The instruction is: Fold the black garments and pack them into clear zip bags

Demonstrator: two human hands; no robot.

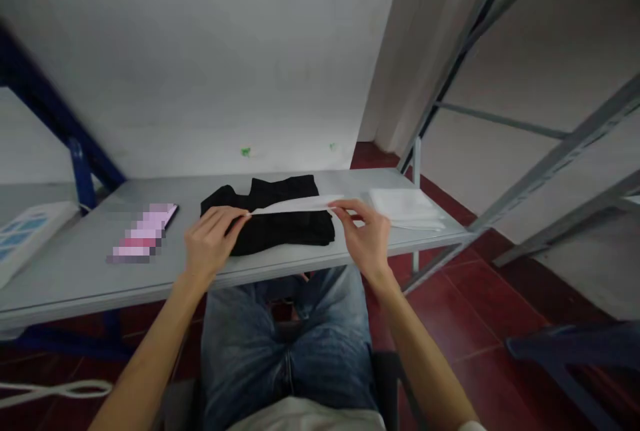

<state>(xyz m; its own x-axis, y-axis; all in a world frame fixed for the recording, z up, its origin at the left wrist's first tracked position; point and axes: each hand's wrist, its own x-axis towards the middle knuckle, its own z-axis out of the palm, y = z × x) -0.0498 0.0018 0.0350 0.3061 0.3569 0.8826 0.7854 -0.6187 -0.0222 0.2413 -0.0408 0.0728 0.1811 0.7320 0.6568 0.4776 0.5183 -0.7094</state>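
Observation:
A thin white sheet [293, 205], seen nearly edge-on, stretches between my two hands above the table; whether it is paper or plastic film I cannot tell. My left hand [211, 239] pinches its left end between thumb and fingertips. At the opposite end, my right hand [367, 236] grips it the same way. Directly beneath lies a folded black cloth item [285, 234], perhaps a garment, flat on the grey table [165, 274]. The sheet covers part of its middle. To the right of my right hand rests a stack of white sheets [406, 207].
A phone-like object [145, 234], its screen pixelated, lies left of the black cloth. Further left is a white box [33, 234] with blue patches. A white panel [225, 64] rises behind the table. Metal frame bars [545, 164] stand to the right.

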